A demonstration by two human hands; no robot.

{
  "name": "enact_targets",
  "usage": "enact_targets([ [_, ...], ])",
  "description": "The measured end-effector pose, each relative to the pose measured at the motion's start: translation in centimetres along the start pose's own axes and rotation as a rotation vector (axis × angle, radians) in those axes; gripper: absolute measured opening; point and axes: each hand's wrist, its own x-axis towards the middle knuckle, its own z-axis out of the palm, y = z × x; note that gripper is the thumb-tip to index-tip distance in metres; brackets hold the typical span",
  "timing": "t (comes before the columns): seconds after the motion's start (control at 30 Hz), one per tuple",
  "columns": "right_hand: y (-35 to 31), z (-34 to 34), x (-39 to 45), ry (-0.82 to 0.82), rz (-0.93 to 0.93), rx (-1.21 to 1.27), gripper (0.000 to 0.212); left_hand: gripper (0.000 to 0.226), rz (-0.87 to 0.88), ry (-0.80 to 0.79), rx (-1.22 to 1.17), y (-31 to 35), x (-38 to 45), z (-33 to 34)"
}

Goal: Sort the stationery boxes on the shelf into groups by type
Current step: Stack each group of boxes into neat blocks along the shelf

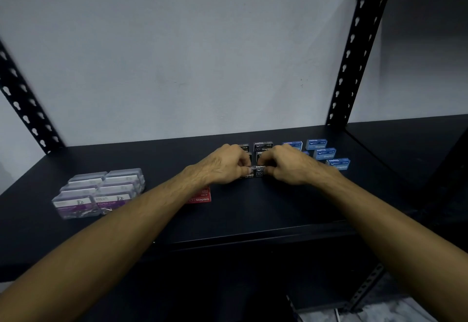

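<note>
On the black shelf (253, 210) the boxes lie in colour groups. Black staple boxes (263, 146) sit at the middle rear — the front one (257, 171) is partly hidden under fingers. Right of that black group, blue staple boxes (325, 153) stand in a staggered cluster. Left and nearer the shelf's front edge lies a red staple box (202, 196); far left, clear paper-clip boxes (101, 192) with purple labels form two tidy rows.

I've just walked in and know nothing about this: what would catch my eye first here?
Two bare hands meet mid-shelf, the left hand and right hand pinching a black staples box. Blue staples boxes cluster to their right, clear paper clip boxes sit far left, and a red staples box peeks from under the left forearm.
</note>
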Motion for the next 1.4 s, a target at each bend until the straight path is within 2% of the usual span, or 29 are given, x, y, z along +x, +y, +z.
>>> enact_targets([
  [0.13, -0.8, -0.2, -0.7, -0.017, -0.012, 0.015, 0.015, 0.018, 0.011, -0.043, -0.019, -0.1, -0.8, -0.5],
  [0.57, -2.7, 0.1, -3.1, -0.06, -0.074, 0.021, 0.018, 0.015, 0.032, -0.134, -0.039, 0.6, -3.7, -1.1],
  [1.03, -2.7, 0.3, -3.3, -0.076, -0.064, 0.023, 0.015, 0.018, 0.03, -0.153, -0.029, 0.7, -4.3, -1.0],
  [1.1, -2.6, 0.2, -3.3, -0.074, -0.053, 0.025, 0.014, 0.019, 0.029, -0.142, -0.039, 0.7, -4.3, -1.3],
  [1.23, -2.1, -0.5, -3.2, -0.04, -0.004, 0.034, 0.029, 0.017, 0.015, -0.091, -0.042, 0.3, -3.8, -2.1],
  [1.4, -1.1, -1.9, -2.3, 0.059, 0.055, 0.023, 0.026, 0.015, -0.022, -0.001, -0.078, -0.4, -2.7, -3.6],
])
